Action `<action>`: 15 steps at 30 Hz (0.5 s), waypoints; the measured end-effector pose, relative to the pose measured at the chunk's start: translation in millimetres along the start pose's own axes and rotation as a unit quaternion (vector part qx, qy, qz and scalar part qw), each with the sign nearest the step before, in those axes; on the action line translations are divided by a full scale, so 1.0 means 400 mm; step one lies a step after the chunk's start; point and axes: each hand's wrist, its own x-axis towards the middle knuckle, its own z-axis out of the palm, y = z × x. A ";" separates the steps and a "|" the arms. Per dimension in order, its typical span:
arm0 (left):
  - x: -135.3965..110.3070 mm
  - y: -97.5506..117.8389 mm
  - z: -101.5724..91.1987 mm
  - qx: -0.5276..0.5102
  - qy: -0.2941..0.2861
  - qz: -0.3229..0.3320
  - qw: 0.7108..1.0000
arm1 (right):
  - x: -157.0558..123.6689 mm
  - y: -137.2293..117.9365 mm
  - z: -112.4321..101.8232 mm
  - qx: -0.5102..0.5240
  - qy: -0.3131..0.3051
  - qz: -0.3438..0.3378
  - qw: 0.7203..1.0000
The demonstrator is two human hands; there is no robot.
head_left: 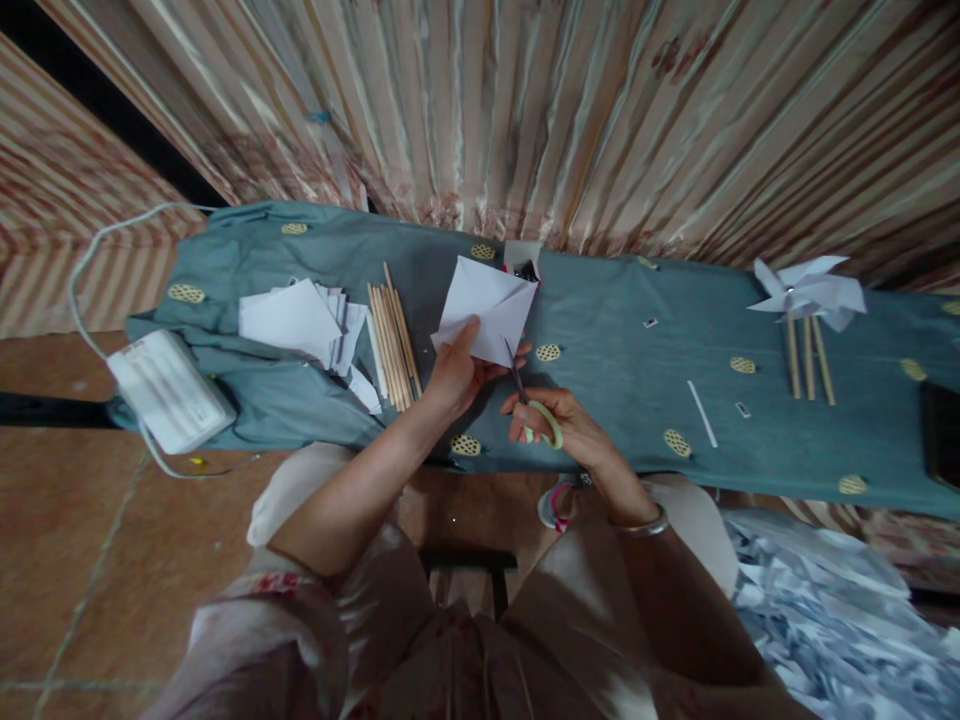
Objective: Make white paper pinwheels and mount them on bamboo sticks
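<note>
My left hand (459,368) grips a square sheet of white paper (484,300) by its near edge, the thumb lying on top. Crease lines run across the sheet. In my right hand (551,418) is a pair of scissors (555,430) with pale green handles. Their blades point up and left and meet the sheet's near right part; whether they have cut into it I cannot tell. Just behind the sheet sits a small open box (523,262) with dark contents.
Left of my hands lie several wooden sticks (391,340) and a pile of white paper pieces (292,325). A white power strip (172,390) is at the left end. Paper pinwheels (814,290) on sticks, a paper strip (703,414) and a dark phone-like object (941,435) lie rightward. Paper scraps (840,610) heap below right.
</note>
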 end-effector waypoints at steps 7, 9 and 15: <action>-0.001 -0.002 0.001 -0.007 -0.001 0.001 1.000 | -0.001 -0.003 0.004 0.001 0.011 0.010 1.000; 0.000 -0.003 0.000 -0.009 -0.003 -0.001 1.000 | -0.001 -0.002 0.005 0.004 0.012 0.011 1.000; 0.002 -0.006 -0.006 -0.013 -0.009 0.000 1.000 | 0.000 -0.001 0.007 0.008 0.011 0.011 1.000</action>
